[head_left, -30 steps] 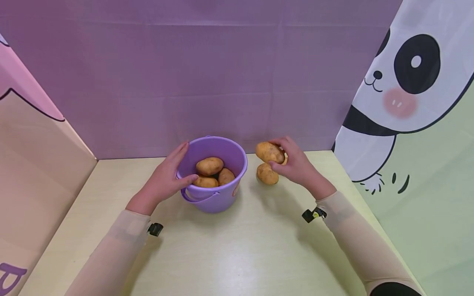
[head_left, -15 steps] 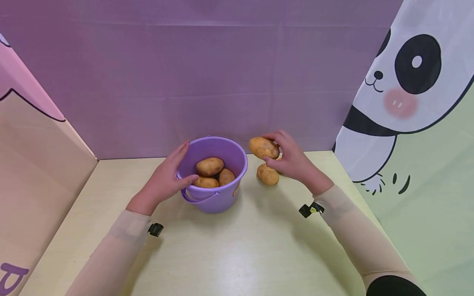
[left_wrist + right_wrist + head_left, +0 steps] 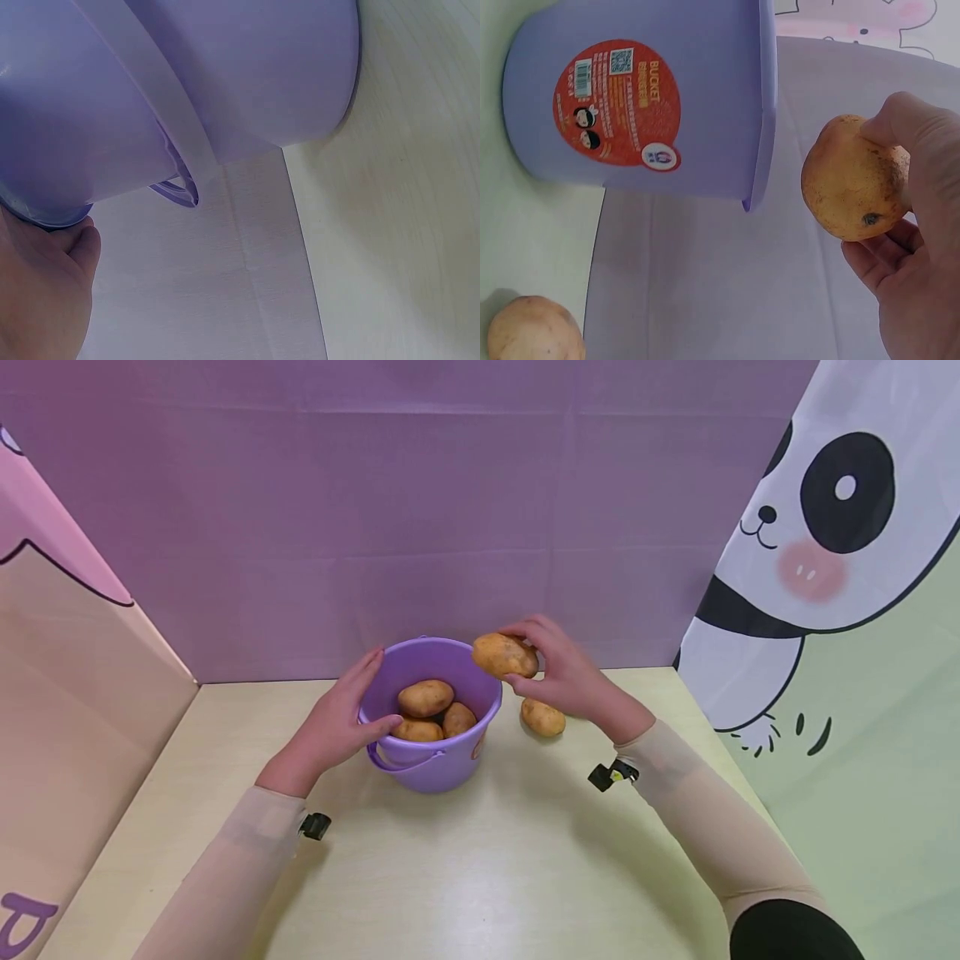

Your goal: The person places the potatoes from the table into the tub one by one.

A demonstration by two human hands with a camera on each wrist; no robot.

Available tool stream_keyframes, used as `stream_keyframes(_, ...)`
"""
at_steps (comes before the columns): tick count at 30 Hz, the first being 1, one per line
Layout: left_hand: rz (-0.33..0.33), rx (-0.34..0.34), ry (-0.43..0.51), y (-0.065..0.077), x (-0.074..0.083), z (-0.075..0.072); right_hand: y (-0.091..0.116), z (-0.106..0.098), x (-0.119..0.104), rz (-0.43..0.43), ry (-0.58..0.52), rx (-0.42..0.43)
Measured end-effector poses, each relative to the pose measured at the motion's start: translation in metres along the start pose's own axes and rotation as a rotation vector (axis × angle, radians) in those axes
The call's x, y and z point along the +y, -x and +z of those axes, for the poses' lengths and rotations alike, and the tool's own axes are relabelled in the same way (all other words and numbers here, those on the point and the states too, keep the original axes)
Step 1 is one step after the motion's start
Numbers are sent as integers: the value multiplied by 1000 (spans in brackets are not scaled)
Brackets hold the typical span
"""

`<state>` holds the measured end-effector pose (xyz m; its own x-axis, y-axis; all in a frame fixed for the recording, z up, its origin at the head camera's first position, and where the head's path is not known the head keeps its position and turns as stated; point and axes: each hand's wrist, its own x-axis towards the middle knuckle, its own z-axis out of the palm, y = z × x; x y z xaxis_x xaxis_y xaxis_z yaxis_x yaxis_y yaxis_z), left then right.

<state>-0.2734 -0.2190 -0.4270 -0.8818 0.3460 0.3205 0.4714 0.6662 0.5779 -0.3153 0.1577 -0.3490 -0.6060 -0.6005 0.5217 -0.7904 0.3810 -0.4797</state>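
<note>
A purple bucket (image 3: 427, 768) stands upright on the table, with potatoes (image 3: 425, 697) visible inside. At its left side, my left hand (image 3: 330, 727) holds the rim, thumb at the front edge and fingers further back; the left wrist view shows its fingertips (image 3: 86, 251) at the rim. My right hand (image 3: 566, 675) pinches another potato (image 3: 501, 656) between thumb and fingers. From the head, this potato overlaps the bucket's right rim; the right wrist view shows it above rim height (image 3: 847, 180). Below the right hand, a loose potato (image 3: 542, 717) lies on the table.
The pale wooden table (image 3: 465, 877) ends at a purple backdrop (image 3: 450, 527) close behind the bucket. Printed panels flank both sides, a panda (image 3: 843, 493) on the right one. The bucket's handle (image 3: 405, 767) hangs down at the front.
My right hand has carried its potato left and slightly up, from above the loose potato to the bucket's right rim. The left hand and bucket have stayed in place.
</note>
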Motion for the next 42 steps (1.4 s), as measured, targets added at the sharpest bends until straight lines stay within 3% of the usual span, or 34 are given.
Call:
stream_keyframes(24, -7, -4, 3, 2, 0, -2, -36, 23, -8, -50, -61, -152)
stream_keyframes(42, 5, 6, 4, 2, -2, -1, -46, 30, -6, -87, -64, -163)
